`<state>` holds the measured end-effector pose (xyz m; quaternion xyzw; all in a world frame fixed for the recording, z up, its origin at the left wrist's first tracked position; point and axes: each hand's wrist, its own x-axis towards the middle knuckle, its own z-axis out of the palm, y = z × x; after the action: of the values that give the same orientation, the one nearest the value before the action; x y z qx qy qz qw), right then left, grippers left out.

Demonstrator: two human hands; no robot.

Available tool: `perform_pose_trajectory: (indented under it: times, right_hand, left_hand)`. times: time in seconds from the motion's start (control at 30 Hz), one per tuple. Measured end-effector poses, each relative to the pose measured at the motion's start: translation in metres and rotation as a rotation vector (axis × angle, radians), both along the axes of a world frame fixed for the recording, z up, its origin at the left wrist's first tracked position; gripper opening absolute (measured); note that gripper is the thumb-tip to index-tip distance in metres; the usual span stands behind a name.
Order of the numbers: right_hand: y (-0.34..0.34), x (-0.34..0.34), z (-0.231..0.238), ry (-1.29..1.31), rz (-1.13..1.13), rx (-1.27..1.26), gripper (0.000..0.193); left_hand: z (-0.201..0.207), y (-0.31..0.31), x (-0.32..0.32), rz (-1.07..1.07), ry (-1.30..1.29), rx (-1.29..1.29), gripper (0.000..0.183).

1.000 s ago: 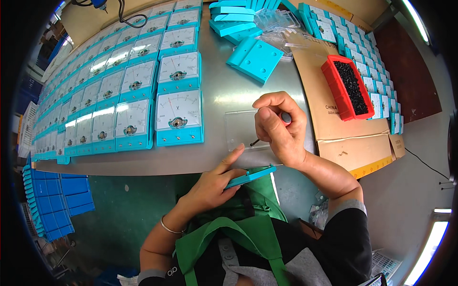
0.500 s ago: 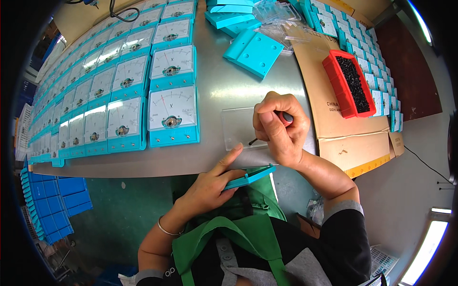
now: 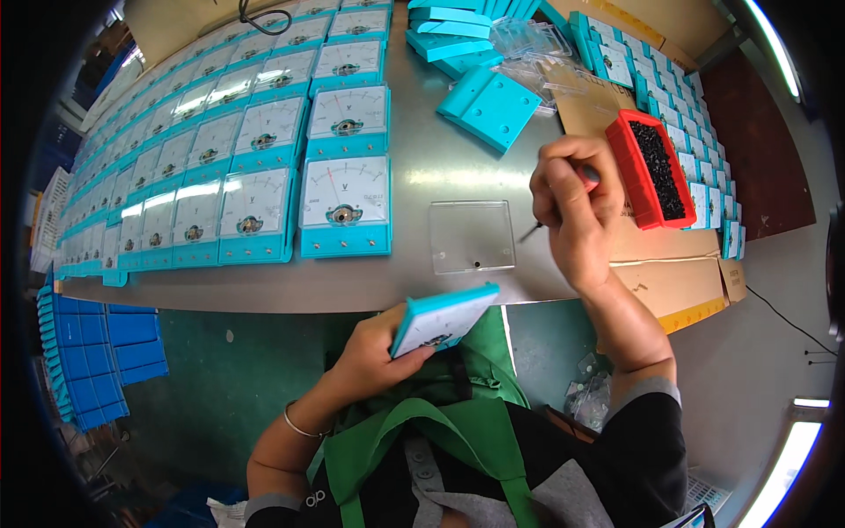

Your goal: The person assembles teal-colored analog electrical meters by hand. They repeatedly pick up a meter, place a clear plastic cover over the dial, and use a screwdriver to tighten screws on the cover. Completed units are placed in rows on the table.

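My left hand grips a voltmeter in a teal case at the table's front edge. The meter is tilted, with its white dial and round movement facing up towards me. My right hand is closed around a screwdriver with a red and black handle, its dark shaft pointing down and left. To the left of its tip, a clear plastic cover lies flat on the metal table, with a small dark knob near its front edge. A red bin of small black parts stands beyond my right hand.
Rows of teal voltmeters fill the table's left side. Teal cases and clear covers are piled at the back. Cardboard lies under the red bin, with more meters stacked beyond. Blue crates stand below left.
My left hand has turned the voltmeter so its dial shows. My right hand has moved right with the screwdriver, away from the clear cover, which is now fully visible. The whole view has shifted slightly.
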<state>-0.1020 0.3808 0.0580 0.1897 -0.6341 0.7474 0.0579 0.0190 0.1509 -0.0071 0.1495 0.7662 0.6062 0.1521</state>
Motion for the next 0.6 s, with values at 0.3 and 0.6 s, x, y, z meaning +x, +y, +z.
perform_pose_trajectory:
  times: [0.3,0.6]
  right_hand:
    - [0.036,0.013,-0.02,0.256,0.088,1.068,0.056]
    - [0.008,0.032,0.009,0.165,0.369,0.773,0.061]
  left_hand:
    - [0.025,-0.002,-0.008,0.328,-0.398,0.622,0.04]
    - [0.018,0.011,-0.015,0.164,-0.646,1.041,0.053]
